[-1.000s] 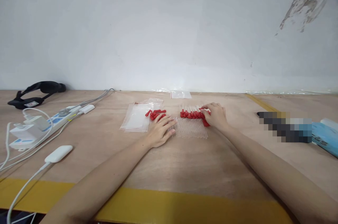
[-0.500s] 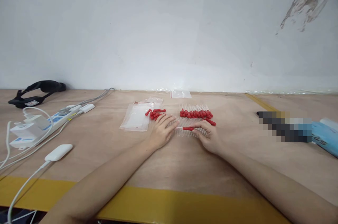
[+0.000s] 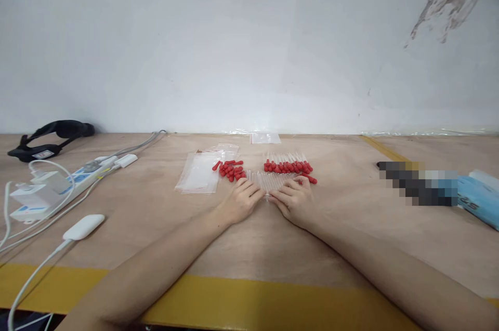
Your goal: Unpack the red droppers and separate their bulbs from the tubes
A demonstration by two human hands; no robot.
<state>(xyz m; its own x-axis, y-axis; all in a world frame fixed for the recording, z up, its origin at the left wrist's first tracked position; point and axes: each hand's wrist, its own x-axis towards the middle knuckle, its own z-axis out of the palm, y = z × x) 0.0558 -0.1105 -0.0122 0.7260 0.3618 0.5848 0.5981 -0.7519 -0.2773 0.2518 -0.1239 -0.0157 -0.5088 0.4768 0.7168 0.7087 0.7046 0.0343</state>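
My left hand (image 3: 239,201) and my right hand (image 3: 294,200) lie on the table with their fingertips meeting. Both have bent fingers pinched at the near edge of a row of clear tubes (image 3: 273,180). What they pinch is too thin to make out. Just behind the tubes lies a line of red-capped droppers (image 3: 287,167). A small heap of loose red caps (image 3: 231,170) sits beyond my left hand, next to flat clear plastic bags (image 3: 199,175).
A power strip (image 3: 83,172) with white chargers (image 3: 29,197) and cables lies at the left, with a white adapter (image 3: 83,226) nearer me. A black strap (image 3: 50,136) is by the wall. A blue pack (image 3: 479,200) lies at the right. Yellow tape (image 3: 249,305) marks the front edge.
My right hand left the red-capped row, came toward me with one red-capped dropper and joined my left hand. My left hand curled its fingers and drew back a little.
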